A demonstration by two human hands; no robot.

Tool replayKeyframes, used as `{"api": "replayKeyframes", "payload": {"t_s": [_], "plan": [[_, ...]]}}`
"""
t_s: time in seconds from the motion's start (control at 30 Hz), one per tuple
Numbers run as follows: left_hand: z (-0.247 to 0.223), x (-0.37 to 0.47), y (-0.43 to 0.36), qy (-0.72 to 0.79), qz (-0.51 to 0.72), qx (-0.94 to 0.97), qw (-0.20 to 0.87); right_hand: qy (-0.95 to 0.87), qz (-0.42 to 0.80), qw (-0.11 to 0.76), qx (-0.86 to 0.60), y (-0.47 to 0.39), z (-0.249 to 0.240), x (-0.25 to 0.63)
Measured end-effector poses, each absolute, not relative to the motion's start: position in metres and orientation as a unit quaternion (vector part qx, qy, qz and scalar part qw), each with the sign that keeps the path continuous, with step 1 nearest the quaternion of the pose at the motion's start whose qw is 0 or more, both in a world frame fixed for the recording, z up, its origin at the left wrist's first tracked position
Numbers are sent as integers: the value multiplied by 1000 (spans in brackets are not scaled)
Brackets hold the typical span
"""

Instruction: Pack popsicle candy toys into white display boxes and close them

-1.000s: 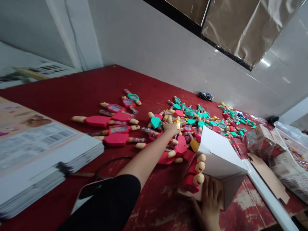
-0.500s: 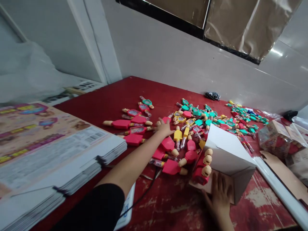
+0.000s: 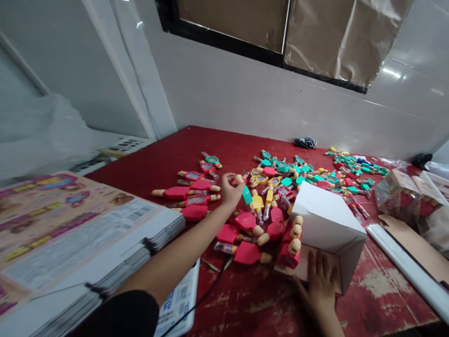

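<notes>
My left hand is closed on the round tan head of a green toy, which tilts down from the fingers above the pile. Around it lie several pink toys with animal-like heads and clear tubes, plus a few yellow ones. My right hand rests inside an open white cardboard box, its fingers stretched flat on the bottom panel. Beside those fingers, several red toys stand in a row at the box's left side, heads up.
A stack of printed cardboard, tied with dark straps, fills the left. More green toys lie scattered toward the wall. Wrapped boxes and a long white roll are at the right. A white device with a cable sits under my left arm.
My left hand was reaching into the pink toys with fingers spread. Now it is raised a little, with a green toy in its fingers. The right hand stays in the box.
</notes>
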State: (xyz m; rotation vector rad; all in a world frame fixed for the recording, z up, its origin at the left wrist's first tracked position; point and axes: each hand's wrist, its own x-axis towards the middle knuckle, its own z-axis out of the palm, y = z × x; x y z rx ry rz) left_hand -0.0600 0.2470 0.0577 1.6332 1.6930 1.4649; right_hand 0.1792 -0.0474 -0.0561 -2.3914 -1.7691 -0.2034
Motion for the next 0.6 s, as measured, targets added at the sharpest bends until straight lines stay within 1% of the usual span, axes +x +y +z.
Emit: {"api": "replayKeyframes", "payload": {"t_s": [0.07,0.13,0.17,0.2,0.27,0.3,0.37,0.4,0.43,0.47,0.5,0.6], "plan": [[83,-53,223,544,591,570,175,-591,-40,116,-797,-49,-51,183],[113,-49,189,445,666,576,165,-597,15,197,-777,-54,-38,189],[129,-48,168,329,736,570,158,-599,45,257,-757,-58,-27,191],[143,-46,144,211,770,579,164,-599,70,324,-728,-63,-14,193],[164,-39,93,103,744,621,225,-606,106,449,-648,-75,20,188],[170,-33,67,58,691,662,284,-619,121,490,-601,-81,38,183],[173,-18,25,-24,605,682,409,-665,174,513,-514,-92,72,166],[170,-10,10,-51,568,687,450,-678,194,514,-489,-95,86,157],[165,-3,-1,-72,537,703,461,-676,196,522,-482,-98,96,150],[160,4,-6,-83,515,730,440,-667,187,530,-489,-98,104,145],[154,9,-7,-84,498,769,392,-650,167,542,-506,-98,109,143],[134,18,15,-27,497,844,201,-549,97,596,-577,-92,113,156]]}}
